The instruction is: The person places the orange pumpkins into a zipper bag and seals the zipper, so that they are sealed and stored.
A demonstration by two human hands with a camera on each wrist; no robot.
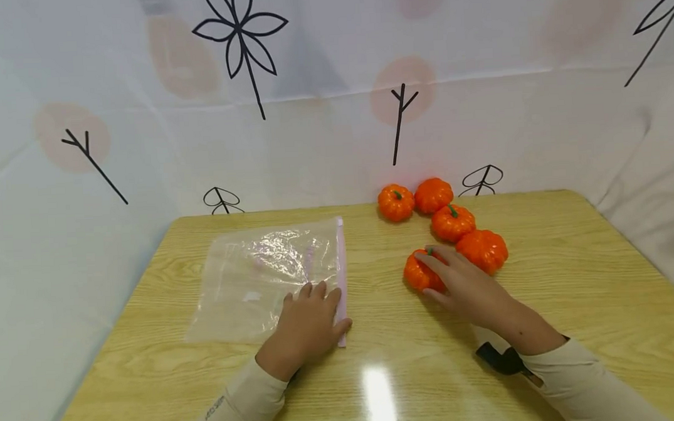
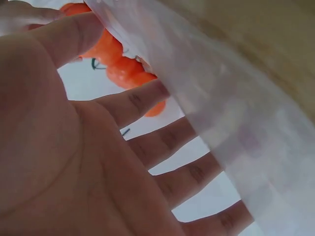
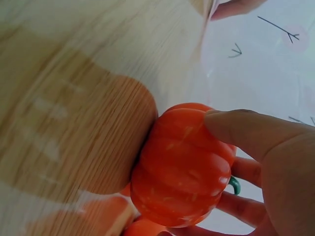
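Note:
A clear plastic zip bag [image 1: 244, 283] with a pale pink zip strip [image 1: 342, 260] lies flat at the left of the table. My left hand [image 1: 311, 328] rests on its right part, fingers spread near the strip; in the left wrist view the fingertips touch the plastic [image 2: 236, 108]. To the right, my right hand [image 1: 467, 286] grips a small orange toy pumpkin [image 1: 419, 273] with a green stem. The right wrist view has the thumb on one side of this pumpkin [image 3: 182, 162] and fingers on the other.
Several more toy pumpkins [image 1: 453, 223] stand in a cluster behind and right of the right hand. The wooden table [image 1: 412, 383] ends at the back against a white cloth [image 1: 323, 148] printed with plants. A dark strap piece [image 1: 498, 359] hangs at the right wrist.

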